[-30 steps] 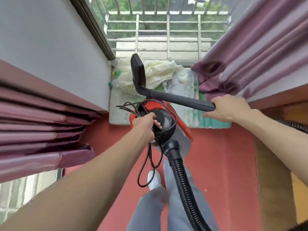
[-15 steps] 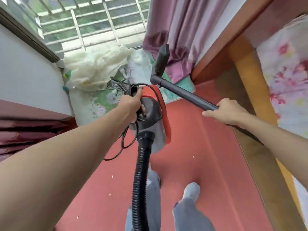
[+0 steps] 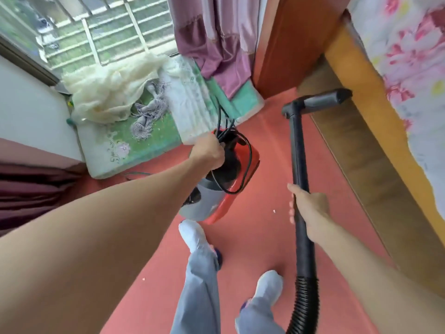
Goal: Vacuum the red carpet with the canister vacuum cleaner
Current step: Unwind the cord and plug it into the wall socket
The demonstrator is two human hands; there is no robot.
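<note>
The red and grey canister vacuum cleaner hangs above the red carpet, carried by my left hand, which grips its top handle together with loops of black power cord. My right hand is closed around the black wand. The wand points away from me, and its floor nozzle sits near the wooden bed frame. The ribbed hose runs down from the wand at lower right. Small white crumbs lie on the carpet.
A green floral mat with a cream cloth heap lies by the barred window. Purple curtains hang behind it. A wooden bed frame with floral bedding runs along the right. My legs and socked feet stand on the carpet.
The view has swung right and down. The wand has turned from lying across in front of me to pointing forward, with the nozzle lowered toward the bed frame. The canister stays carried in my left hand.
</note>
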